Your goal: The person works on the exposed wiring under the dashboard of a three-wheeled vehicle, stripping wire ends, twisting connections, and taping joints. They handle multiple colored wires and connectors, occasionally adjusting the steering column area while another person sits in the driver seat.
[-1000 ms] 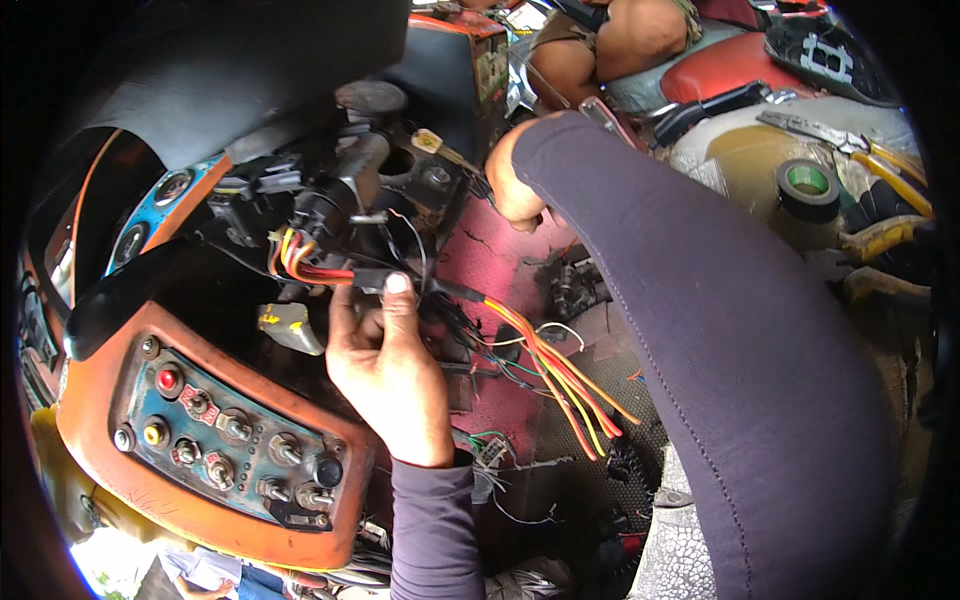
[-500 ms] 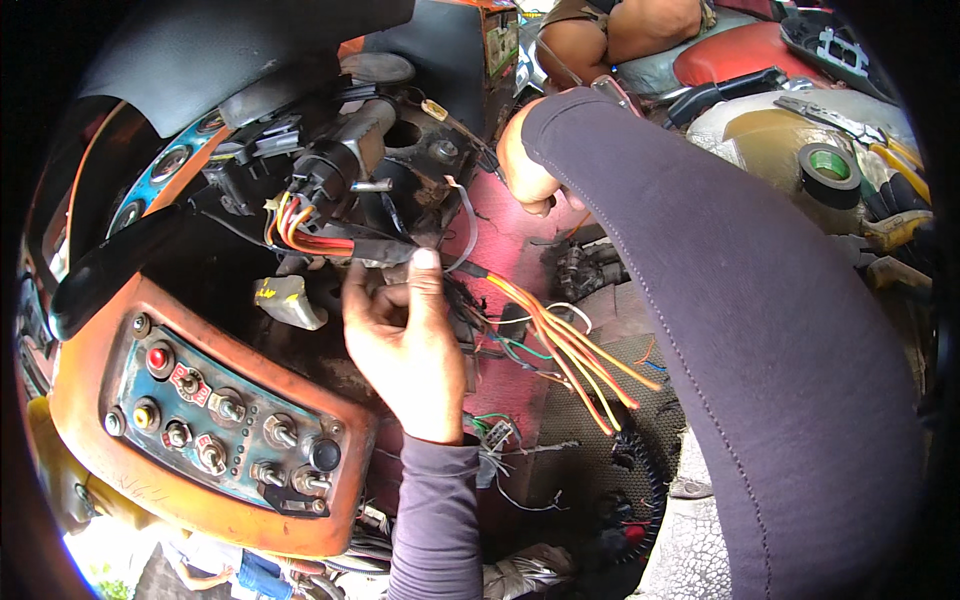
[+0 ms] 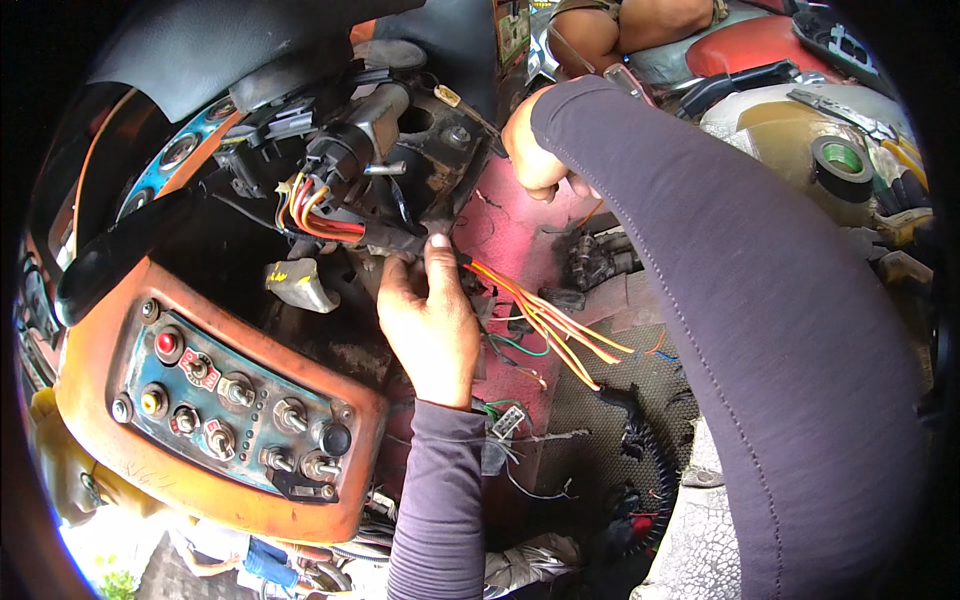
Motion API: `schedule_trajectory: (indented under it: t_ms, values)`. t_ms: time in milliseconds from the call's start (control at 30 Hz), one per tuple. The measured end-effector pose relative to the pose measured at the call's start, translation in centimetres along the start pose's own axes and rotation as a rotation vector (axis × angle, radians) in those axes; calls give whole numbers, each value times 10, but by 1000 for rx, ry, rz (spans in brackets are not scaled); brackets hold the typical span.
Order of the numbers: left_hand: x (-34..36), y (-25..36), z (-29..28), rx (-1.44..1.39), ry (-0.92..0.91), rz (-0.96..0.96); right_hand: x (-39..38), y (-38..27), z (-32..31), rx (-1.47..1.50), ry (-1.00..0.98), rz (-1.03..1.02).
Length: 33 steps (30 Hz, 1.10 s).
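My left hand (image 3: 432, 325) pinches a wire harness (image 3: 392, 238) wrapped in black tape, thumb on top and fingers curled beneath. Orange, yellow and red wires run from its left end into a black connector (image 3: 335, 155). Past my thumb, loose orange and yellow wires (image 3: 545, 318) fan out to the lower right. My right hand (image 3: 535, 150) is raised farther off, its fingers curled closed. The dark sleeve hides part of it, and whatever its fingers hold cannot be made out.
An orange-framed switch panel (image 3: 235, 400) stands at the lower left. Black corrugated conduit (image 3: 665, 480) and cut wires lie over the floor mat (image 3: 580, 440). At the right, a tape roll (image 3: 842, 160) and pliers (image 3: 835, 110) rest on a worn seat. Another person's bare leg (image 3: 665, 22) is beyond.
The view has shifted, and the panel appears slightly lower left. My left hand still grips the taped harness. A pale curved strip beside it no longer shows. My right hand stays raised and curled.
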State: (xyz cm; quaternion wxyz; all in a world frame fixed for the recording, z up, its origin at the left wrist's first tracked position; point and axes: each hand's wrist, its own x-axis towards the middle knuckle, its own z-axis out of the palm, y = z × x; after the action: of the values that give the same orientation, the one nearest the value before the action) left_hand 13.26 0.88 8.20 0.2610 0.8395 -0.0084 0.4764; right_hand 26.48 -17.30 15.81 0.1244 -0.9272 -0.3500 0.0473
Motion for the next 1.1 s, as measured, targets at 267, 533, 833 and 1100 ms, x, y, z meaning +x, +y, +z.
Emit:
schedule_trajectory:
  t_ms: [267,533,833,1100]
  values:
    - [-31,10,5,-342,-187,-254,-10,-4,-5,-8,-1,16]
    - [-64,15,-27,-464,-76,-239,-3,-13,-12,27,-154,56]
    - [-136,28,-58,143,-166,-9,10,0,-4,217,-78,102]
    - [-158,19,-56,133,-164,-16,10,-3,7,243,-8,67]
